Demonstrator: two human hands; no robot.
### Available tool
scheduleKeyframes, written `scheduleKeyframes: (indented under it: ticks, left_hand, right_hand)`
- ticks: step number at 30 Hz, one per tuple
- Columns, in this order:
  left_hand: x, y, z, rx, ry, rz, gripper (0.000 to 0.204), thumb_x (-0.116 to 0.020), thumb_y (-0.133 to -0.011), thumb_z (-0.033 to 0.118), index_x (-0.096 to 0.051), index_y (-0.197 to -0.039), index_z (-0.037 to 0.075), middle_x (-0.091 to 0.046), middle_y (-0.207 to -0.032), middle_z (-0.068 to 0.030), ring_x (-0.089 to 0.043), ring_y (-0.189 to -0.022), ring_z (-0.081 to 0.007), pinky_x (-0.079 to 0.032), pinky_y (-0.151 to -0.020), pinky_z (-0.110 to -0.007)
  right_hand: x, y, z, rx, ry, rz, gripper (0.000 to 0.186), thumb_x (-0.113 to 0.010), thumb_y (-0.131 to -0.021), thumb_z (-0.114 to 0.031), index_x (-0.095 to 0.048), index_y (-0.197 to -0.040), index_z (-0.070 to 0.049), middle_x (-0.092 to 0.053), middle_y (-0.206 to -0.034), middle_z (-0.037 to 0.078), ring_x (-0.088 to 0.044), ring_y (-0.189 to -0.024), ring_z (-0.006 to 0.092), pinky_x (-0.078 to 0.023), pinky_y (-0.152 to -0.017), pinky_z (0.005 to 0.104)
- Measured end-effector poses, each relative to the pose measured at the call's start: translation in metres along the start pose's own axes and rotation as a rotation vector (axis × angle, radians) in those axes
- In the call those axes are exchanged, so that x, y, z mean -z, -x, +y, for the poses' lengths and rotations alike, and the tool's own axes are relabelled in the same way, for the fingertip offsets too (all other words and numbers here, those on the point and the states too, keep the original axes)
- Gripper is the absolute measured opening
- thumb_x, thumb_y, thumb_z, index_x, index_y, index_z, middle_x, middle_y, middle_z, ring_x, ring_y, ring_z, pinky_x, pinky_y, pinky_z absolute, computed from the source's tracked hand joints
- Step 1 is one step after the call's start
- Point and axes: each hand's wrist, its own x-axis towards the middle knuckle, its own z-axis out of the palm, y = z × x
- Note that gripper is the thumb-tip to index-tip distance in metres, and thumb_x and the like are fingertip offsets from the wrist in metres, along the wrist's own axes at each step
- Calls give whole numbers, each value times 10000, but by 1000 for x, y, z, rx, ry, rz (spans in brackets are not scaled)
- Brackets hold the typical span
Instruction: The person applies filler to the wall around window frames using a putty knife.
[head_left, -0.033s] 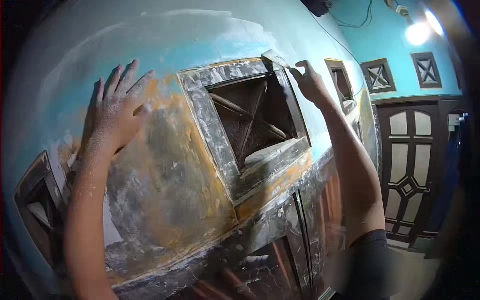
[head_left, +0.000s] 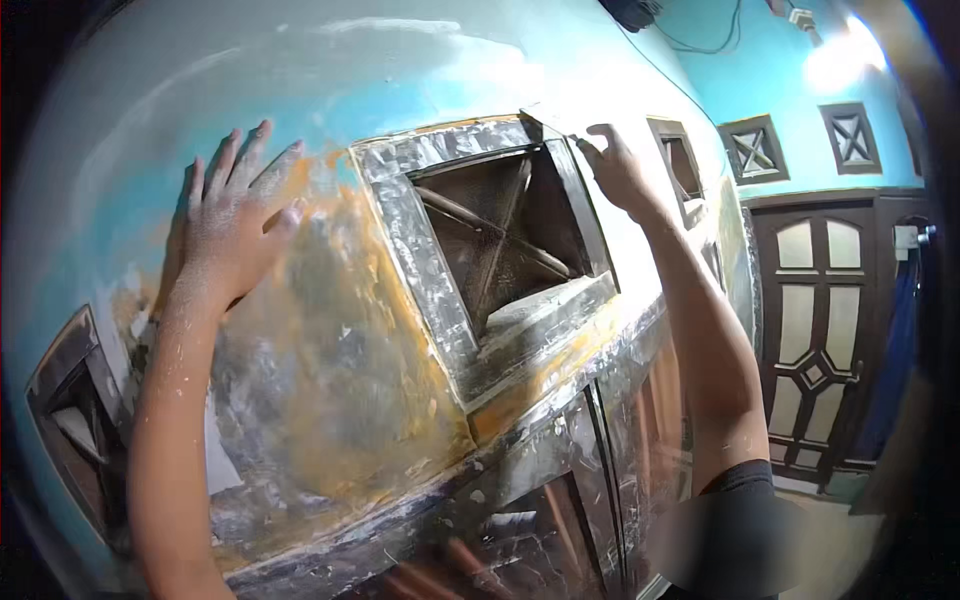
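wall (head_left: pixel 630 250) gleaming brighter than before beside window frame (head_left: pixel 418 250); scraper (head_left: pixel 547 123) pointing left, long axis slanting down rightward; right hand (head_left: pixel 622 172) gripping it, left hand (head_left: pixel 232 232) spreading wide.

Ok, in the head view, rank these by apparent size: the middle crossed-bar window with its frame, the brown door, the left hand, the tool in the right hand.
Largest to smallest:
1. Crossed-bar window
2. Brown door, though it stands farther off
3. Left hand
4. Flat tool in the right hand, its outline partly lost in glare
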Motion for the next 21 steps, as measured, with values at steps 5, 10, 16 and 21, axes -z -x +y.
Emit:
scheduleKeyframes:
  ticks: [5,10,16,21]
  left_hand:
    - [5,0,10,66,-52,-13,620,-583,-1000,363,-394,-1586,296,-214,-1706,-25,-164,-1576,-280,-118,-1281,-543]
    - [3,-10,18,69,-64,-9,626,-569,-1013,382,-366,-1600,301,-227,-1703,-20,-179,-1574,-268,-114,-1288,-525]
    - [9,-10,21,47,-108,-39,606,-538,-1032,402,-356,-1602,306,-220,-1706,-14,-185,-1572,-267,-115,-1291,-528]
    - [10,-19,33,-103,-75,-66,613,-533,-1029,369,-343,-1608,305,-193,-1713,-4,-160,-1577,-276,-87,-1297,-508]
  right_hand:
    - [10,11,-29,56,233,5,223,-639,-930,-224,-758,-1090,-124,-743,-922,211,-724,-883,401,-569,-818,463]
    - [39,-13,-22,47,204,-40,272,-608,-972,-276,-770,-1046,-72,-710,-708,107,-703,-664,198,-535,-667,355]
    - [21,9,-40,-11,174,117,251,-605,-954,-265,-779,-1013,-95,-746,-926,203,-725,-880,397,-567,-821,456]
    - [27,11,-40,-69,146,79,255,-605,-960,-271,-776,-1030,-94,-751,-944,199,-724,-896,400,-567,-839,461]
